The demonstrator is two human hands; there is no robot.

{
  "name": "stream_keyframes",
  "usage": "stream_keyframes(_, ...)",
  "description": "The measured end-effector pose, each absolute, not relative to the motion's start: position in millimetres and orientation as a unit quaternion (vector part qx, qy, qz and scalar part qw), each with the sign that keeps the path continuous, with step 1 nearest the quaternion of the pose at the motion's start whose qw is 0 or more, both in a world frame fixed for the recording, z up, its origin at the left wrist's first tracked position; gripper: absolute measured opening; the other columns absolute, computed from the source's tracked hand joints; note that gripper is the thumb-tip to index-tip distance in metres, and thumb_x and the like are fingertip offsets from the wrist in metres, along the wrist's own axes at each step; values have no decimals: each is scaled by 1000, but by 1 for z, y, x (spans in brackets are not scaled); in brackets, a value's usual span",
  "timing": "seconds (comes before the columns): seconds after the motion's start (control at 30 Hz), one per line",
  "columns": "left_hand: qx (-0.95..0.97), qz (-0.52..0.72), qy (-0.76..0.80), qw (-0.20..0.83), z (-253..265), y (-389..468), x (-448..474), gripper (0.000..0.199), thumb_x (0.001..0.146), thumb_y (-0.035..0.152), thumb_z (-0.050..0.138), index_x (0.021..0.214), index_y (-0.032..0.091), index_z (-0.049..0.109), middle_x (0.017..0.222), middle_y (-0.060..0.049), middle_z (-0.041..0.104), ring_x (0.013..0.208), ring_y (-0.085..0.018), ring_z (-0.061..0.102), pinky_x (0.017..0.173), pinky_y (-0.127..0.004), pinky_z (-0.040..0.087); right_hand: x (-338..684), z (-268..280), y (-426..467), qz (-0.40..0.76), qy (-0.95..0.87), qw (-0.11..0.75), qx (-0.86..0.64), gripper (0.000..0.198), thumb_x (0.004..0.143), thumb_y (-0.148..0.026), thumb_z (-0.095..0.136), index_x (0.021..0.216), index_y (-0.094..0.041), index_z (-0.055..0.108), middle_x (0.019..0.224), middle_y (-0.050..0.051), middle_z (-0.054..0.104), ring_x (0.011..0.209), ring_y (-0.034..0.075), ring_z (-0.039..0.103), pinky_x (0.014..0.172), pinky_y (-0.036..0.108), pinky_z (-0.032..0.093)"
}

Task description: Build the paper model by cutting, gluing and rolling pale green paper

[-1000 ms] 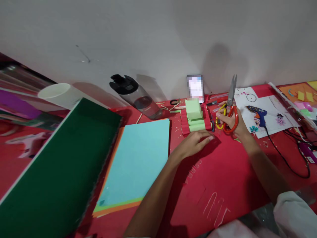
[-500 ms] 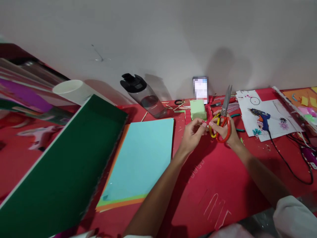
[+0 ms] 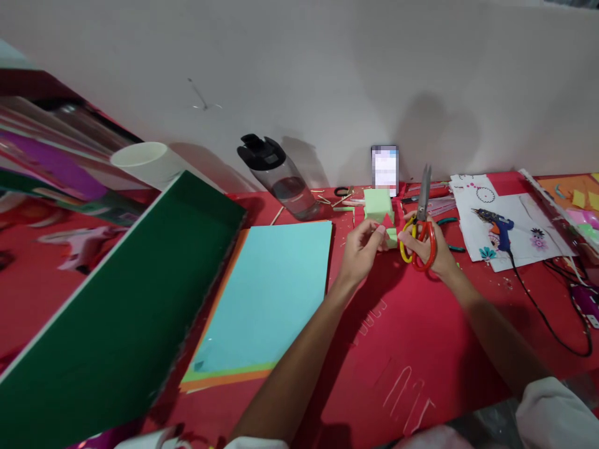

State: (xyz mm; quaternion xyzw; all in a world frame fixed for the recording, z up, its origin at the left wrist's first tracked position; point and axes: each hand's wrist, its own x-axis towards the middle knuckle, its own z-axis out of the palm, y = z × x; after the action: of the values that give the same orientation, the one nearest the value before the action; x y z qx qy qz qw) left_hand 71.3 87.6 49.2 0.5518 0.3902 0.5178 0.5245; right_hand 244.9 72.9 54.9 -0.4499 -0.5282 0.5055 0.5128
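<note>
Between thumb and fingers, my left hand (image 3: 362,249) pinches a small red paper piece (image 3: 388,221) with a pointed tip. My right hand (image 3: 433,251) holds scissors (image 3: 423,215) with one red and one yellow handle loop, the blades pointing up and away from me. Its thumb lies beside the yellow loop, a short gap from my left fingertips. Just beyond my hands sits a light green paper block (image 3: 378,203). A smaller green piece (image 3: 392,237) shows between the hands; I cannot tell whether it is held.
A phone (image 3: 385,167) leans on the wall behind the block. Left are coloured paper sheets (image 3: 271,293), a water bottle (image 3: 285,181) and a slanted green board (image 3: 126,305). To the right, a glue gun (image 3: 498,227) lies on printed papers, its cord trailing along the red table (image 3: 472,330).
My hands have moved slightly apart. The red piece's pointed tip now shows above my left fingertips, and the small green piece has come into sight. The scissors remain in my right hand.
</note>
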Motion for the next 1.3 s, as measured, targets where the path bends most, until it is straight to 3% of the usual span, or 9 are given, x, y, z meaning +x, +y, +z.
stream_keyframes(0.2, 527, 577, 408, 472, 50, 93, 64, 32, 95, 48, 65, 79, 21, 57, 74, 1, 62, 63, -12, 57, 64, -27, 49, 248, 51, 62, 558, -602, 389, -417, 44, 98, -63, 62, 123, -27, 56, 72, -6, 54, 61, 13, 52, 57, 25, 46)
stream_keyframes(0.43, 523, 572, 426, 466, 52, 91, 67, 32, 96, 47, 64, 79, 22, 54, 70, 2, 61, 65, -13, 60, 65, -27, 50, 240, 60, 56, 509, -668, 331, -430, 39, 100, -58, 63, 119, -25, 59, 75, -2, 60, 58, 13, 50, 52, 24, 40)
stream_keyframes(0.87, 498, 608, 397, 474, 53, 90, 71, 29, 90, 42, 70, 75, 21, 56, 61, 5, 52, 56, -11, 55, 55, -22, 50, 232, 59, 53, 496, -674, 327, -439, 55, 102, -70, 50, 125, -21, 60, 67, -3, 53, 62, 15, 53, 60, 28, 44)
stream_keyframes(1.3, 503, 605, 402, 468, 54, 90, 71, 29, 93, 42, 68, 76, 21, 55, 63, 4, 55, 58, -11, 56, 57, -23, 49, 231, 63, 51, 487, -670, 325, -458, 47, 101, -68, 52, 108, -22, 56, 67, -4, 53, 61, 14, 51, 61, 27, 42)
